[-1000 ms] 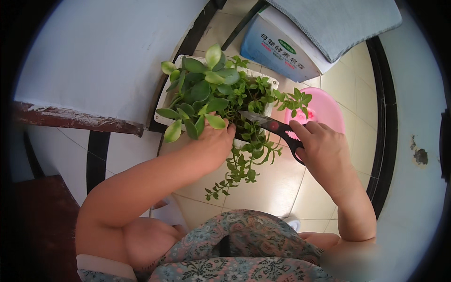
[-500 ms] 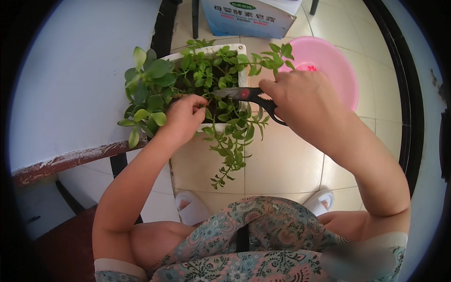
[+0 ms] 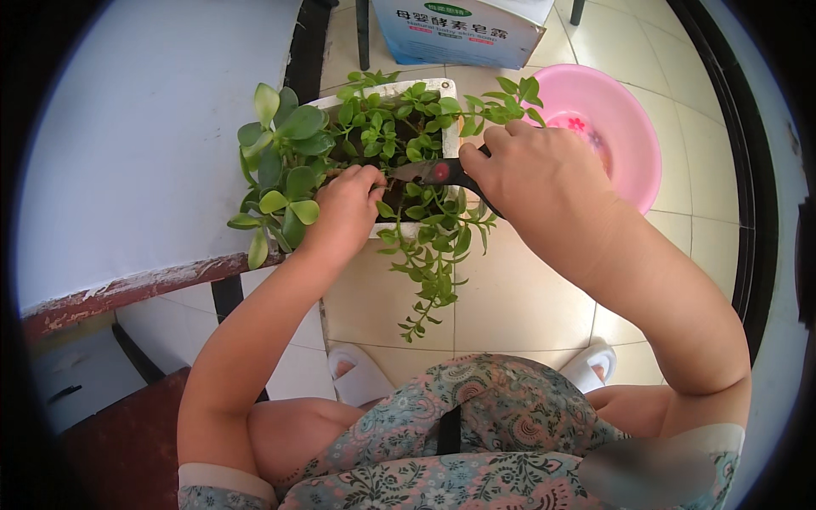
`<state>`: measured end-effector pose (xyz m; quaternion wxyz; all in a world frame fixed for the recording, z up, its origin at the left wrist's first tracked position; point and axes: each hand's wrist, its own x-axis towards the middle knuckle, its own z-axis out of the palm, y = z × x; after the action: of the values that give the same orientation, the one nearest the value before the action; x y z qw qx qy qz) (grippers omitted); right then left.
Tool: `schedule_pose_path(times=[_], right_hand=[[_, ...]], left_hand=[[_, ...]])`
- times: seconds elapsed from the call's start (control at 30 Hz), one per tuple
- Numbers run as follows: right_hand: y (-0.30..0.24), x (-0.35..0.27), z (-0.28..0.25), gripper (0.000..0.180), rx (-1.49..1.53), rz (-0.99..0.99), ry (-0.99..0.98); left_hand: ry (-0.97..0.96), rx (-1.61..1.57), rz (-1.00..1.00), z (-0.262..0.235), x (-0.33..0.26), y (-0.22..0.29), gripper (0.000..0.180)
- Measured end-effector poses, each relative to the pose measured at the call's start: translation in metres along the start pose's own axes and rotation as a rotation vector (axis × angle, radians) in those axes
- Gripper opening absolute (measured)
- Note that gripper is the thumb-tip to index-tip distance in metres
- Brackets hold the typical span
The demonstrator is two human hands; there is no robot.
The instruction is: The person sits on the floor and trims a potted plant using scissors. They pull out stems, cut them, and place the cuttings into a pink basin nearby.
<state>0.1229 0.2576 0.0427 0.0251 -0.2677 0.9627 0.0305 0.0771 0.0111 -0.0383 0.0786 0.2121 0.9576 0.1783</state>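
A white rectangular planter holds a trailing green plant and a broad-leaved succulent at its left end. My left hand reaches into the planter, its fingers closed in a pinch on a plant stem low among the leaves; the fingertips partly hide it. My right hand is wrapped round the black handles of the scissors, which have a red pivot. Their blades point left, with the tip close to my left fingertips. The blades look nearly together, and leaves cover part of them.
A pink basin stands on the tiled floor to the right of the planter. Beyond it is a blue and white carton. A pale tabletop with a worn edge lies to the left. Trailing stems hang over the planter's near side.
The whole view has shifted slightly, so things sit a little further right. Both hands keep their places at the planter, and the scissors' tip stays by my left fingertips.
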Motion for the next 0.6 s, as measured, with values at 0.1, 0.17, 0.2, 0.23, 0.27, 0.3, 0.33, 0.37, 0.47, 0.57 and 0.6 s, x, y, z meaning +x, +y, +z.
schedule_pose_path(times=[0.1,0.17,0.2,0.23,0.27,0.3,0.33,0.37,0.47,0.57,0.6], right_hand=[[-0.005,0.006,0.002,0.022,-0.073,-0.027,0.027],[-0.008,0.011,0.003,0.02,-0.136,-0.072,0.029],[-0.008,0.014,0.003,0.019,-0.173,-0.096,0.027],[-0.009,0.015,0.003,0.018,-0.21,-0.121,0.024],[-0.009,0.016,0.002,0.017,-0.23,-0.127,0.044],[-0.01,0.016,0.002,0.017,-0.25,-0.136,0.064],[-0.011,0.016,0.002,0.017,-0.269,-0.144,0.084],[-0.011,0.017,0.002,0.017,-0.282,-0.145,0.082],[-0.013,0.017,0.002,0.017,-0.313,-0.146,0.071],[-0.015,0.018,0.003,0.017,-0.314,-0.148,0.064],[-0.014,0.018,0.006,0.017,-0.31,-0.152,0.073]], left_hand=[[0.031,0.001,0.006,-0.002,0.001,0.0,0.012],[0.04,-0.01,-0.003,-0.002,0.001,-0.001,0.012],[0.03,-0.018,-0.017,-0.003,0.002,0.001,0.012],[0.021,-0.025,-0.031,-0.004,0.002,0.003,0.011],[0.011,-0.033,-0.044,-0.004,0.003,0.004,0.011],[0.005,-0.04,-0.05,-0.005,0.003,0.004,0.011],[-0.001,-0.046,-0.056,-0.005,0.003,0.003,0.011],[-0.007,-0.053,-0.062,-0.006,0.002,0.003,0.011],[0.005,-0.081,-0.037,-0.007,0.002,0.004,0.011],[0.011,-0.085,-0.03,-0.006,0.002,0.002,0.011],[0.007,-0.089,-0.037,-0.006,0.003,0.002,0.011]])
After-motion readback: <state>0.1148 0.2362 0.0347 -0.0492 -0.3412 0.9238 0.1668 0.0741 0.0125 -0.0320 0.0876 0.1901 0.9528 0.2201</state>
